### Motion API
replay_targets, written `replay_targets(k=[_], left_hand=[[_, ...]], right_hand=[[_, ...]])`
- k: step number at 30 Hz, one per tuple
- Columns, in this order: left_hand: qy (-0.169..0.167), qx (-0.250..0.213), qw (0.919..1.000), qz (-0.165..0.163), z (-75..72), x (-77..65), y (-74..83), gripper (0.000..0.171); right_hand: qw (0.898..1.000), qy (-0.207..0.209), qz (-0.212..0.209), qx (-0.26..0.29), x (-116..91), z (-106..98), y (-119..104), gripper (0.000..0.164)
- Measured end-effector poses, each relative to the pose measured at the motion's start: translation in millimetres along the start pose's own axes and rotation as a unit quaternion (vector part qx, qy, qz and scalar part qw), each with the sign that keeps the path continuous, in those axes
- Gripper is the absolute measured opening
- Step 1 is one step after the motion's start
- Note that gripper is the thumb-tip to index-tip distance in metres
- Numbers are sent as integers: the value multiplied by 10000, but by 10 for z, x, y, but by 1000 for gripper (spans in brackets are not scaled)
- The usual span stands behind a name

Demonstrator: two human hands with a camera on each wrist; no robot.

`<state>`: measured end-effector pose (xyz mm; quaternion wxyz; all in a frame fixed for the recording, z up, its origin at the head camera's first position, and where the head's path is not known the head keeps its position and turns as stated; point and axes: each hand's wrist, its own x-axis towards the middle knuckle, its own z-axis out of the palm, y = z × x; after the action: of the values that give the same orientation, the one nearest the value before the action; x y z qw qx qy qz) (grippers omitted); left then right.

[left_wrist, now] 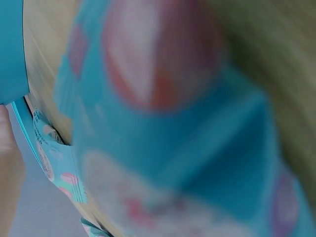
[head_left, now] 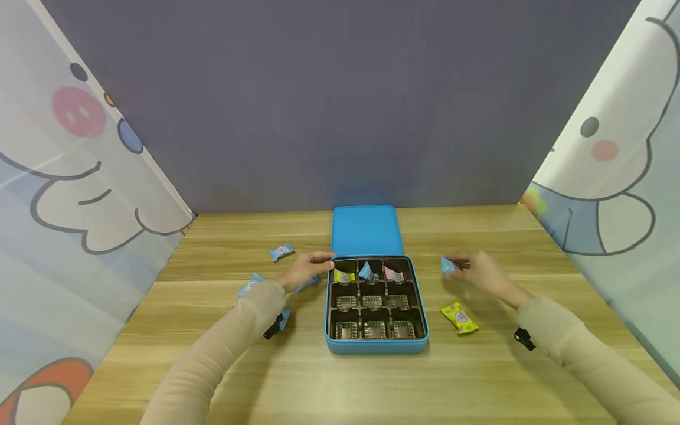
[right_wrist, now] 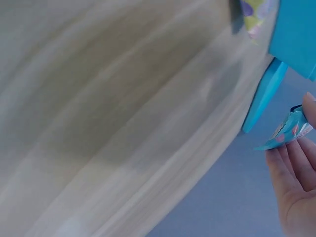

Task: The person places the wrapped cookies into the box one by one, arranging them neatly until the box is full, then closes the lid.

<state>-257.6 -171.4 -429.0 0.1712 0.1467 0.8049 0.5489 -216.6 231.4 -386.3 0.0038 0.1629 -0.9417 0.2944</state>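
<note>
My right hand pinches a blue wrapped candy between thumb and fingers, to the right of a blue tin box. In the right wrist view the same candy shows at the fingertips, raised above the table. With its fingertips, my left hand touches the tin's back left corner. Inside the tin is a black divided tray. Its back row holds a yellow-green candy, a blue candy and a pink candy, left to right.
Behind the tin lies its blue lid. A yellow candy rests right of the tin. Several blue candies lie on the left, one farther back and another beside my sleeve. A large blue wrapper fills the left wrist view.
</note>
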Motion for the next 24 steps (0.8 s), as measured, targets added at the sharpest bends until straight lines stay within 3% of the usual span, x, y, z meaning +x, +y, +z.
replay_targets(k=[6, 12, 24], left_hand=[[-51, 129, 9999, 1, -12, -7, -7, 46], [-39, 88, 9999, 36, -14, -20, -22, 47], [-31, 21, 10000, -26, -2, 1, 17, 43]], right_hand=[[9998, -101, 79, 160, 78, -45, -79, 42], [9991, 166, 101, 379, 156, -134, -146, 42], [9984, 320, 196, 432, 159, -153, -210, 51]])
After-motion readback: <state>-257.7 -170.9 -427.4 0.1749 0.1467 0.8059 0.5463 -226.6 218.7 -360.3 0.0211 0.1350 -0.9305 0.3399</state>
